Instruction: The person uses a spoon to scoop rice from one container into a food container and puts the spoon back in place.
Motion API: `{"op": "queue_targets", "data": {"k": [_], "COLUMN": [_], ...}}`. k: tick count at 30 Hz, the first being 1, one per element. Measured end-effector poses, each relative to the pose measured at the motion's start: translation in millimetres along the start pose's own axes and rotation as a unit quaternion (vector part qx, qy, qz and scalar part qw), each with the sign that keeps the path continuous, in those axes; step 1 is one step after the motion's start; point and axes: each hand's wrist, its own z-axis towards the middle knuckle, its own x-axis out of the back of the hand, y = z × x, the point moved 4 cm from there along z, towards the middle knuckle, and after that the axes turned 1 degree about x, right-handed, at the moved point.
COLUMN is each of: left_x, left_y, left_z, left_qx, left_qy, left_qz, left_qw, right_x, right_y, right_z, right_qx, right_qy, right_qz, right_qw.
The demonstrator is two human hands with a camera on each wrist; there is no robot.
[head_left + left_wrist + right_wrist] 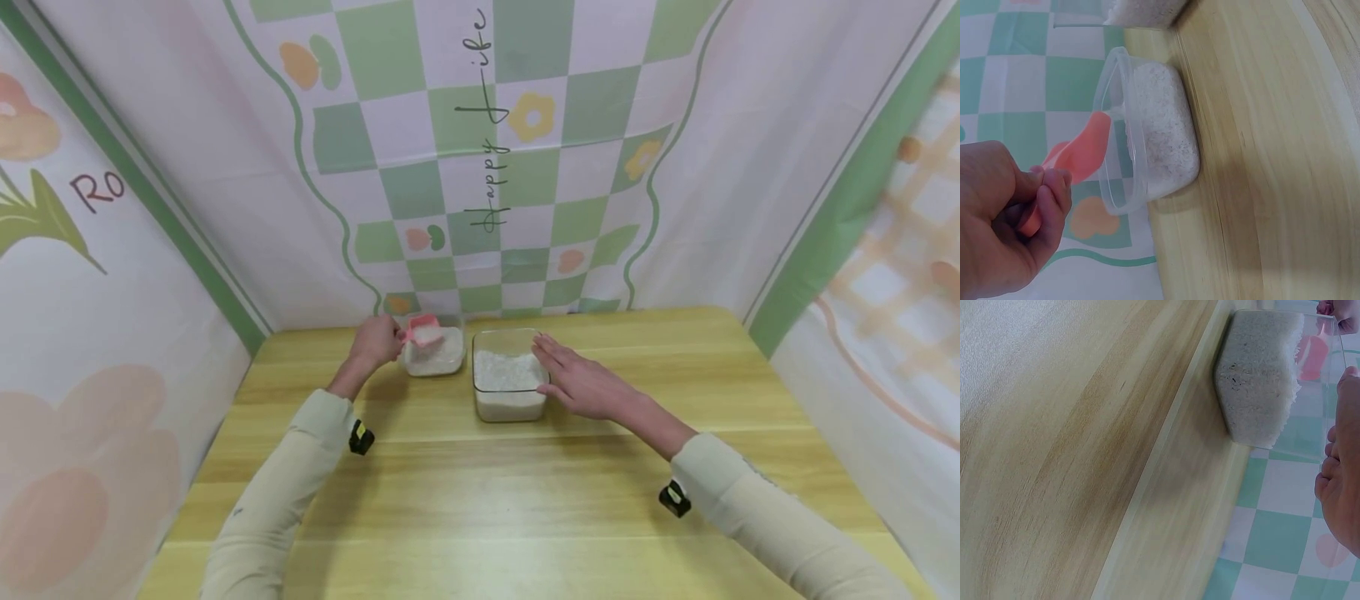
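Observation:
My left hand [378, 340] pinches the handle of a pink scoop [425, 330]. The scoop is held over a small clear plastic tub [1124, 134] and has white grains in its bowl. White rice [1163, 128] fills much of the tub. To the right stands a larger clear, square container [512, 392], partly filled with rice [1257, 378], its surface uneven. My right hand [588, 385] rests at this container's right rim, fingers extended along it and thumb near the front corner.
Both containers stand near the back edge of the wooden table [480, 500]. Right behind them hangs a green and white checkered cloth [465, 183]. Printed cloth also closes off the left and right sides. A black wrist device [362, 437] sits by the left cuff.

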Motion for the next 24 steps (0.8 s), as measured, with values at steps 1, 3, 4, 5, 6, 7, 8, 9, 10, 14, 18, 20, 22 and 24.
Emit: {"op": "queue_targets", "data": {"k": [1, 3, 4, 5, 6, 7, 8, 9, 10, 14, 18, 20, 22, 24], "left_x": [0.1, 0.5, 0.6, 0.9, 1.2, 1.4, 1.5, 1.7, 1.9, 3.1, 4.4, 4.8, 5.1, 5.5], "left_y": [0.2, 0.6, 0.7, 0.7, 0.6, 0.4, 0.2, -0.2, -0.7, -2.0, -3.1, -3.6, -4.2, -4.9], "left_z": [-0.1, -0.6, -0.8, -1.2, -1.6, -1.5, -1.6, -1.3, -1.2, -0.4, 0.1, -0.2, -0.8, -1.6], "left_qx": [0.001, 0.005, 0.008, 0.011, 0.016, 0.019, 0.021, 0.022, 0.022, 0.016, 0.014, 0.018, 0.023, 0.029], "left_qy": [0.001, 0.001, 0.002, 0.002, 0.003, 0.004, 0.004, 0.007, 0.008, 0.02, 0.028, 0.026, 0.023, 0.023], "left_qz": [0.001, 0.003, 0.004, 0.005, 0.006, 0.004, 0.004, 0.008, 0.009, 0.019, 0.032, 0.037, 0.04, 0.039], "left_qw": [1.0, 1.0, 1.0, 0.9999, 0.9999, 0.9998, 0.9998, 0.9997, 0.9997, 0.9995, 0.999, 0.9988, 0.9987, 0.9985], "right_x": [0.0, 0.0, -0.1, -0.1, -0.1, -0.1, 0.0, 0.0, 0.1, 0.4, -0.6, -1.3, -1.8, -2.2], "right_y": [-0.1, -0.2, -0.2, 0.0, 0.0, 0.0, 0.1, 0.2, 0.3, 0.5, 1.2, 1.6, 2.0, 2.2], "right_z": [-0.1, -0.1, 0.0, 0.0, 0.0, 0.0, -0.1, -0.2, -0.2, -0.5, -0.7, -0.9, -1.0, -1.2], "right_qx": [0.0, -0.001, -0.001, -0.001, -0.001, -0.001, -0.001, -0.002, -0.002, -0.002, -0.002, -0.002, -0.002, -0.001], "right_qy": [-0.001, -0.002, -0.002, -0.003, -0.003, -0.004, -0.004, -0.004, -0.003, -0.003, -0.006, -0.006, -0.006, -0.005], "right_qz": [0.0, 0.002, 0.002, 0.002, 0.001, 0.0, 0.001, 0.0, 0.0, 0.005, 0.004, 0.002, 0.001, 0.002], "right_qw": [1.0, 1.0, 1.0, 1.0, 1.0, 1.0, 1.0, 1.0, 1.0, 1.0, 1.0, 1.0, 1.0, 1.0]}}
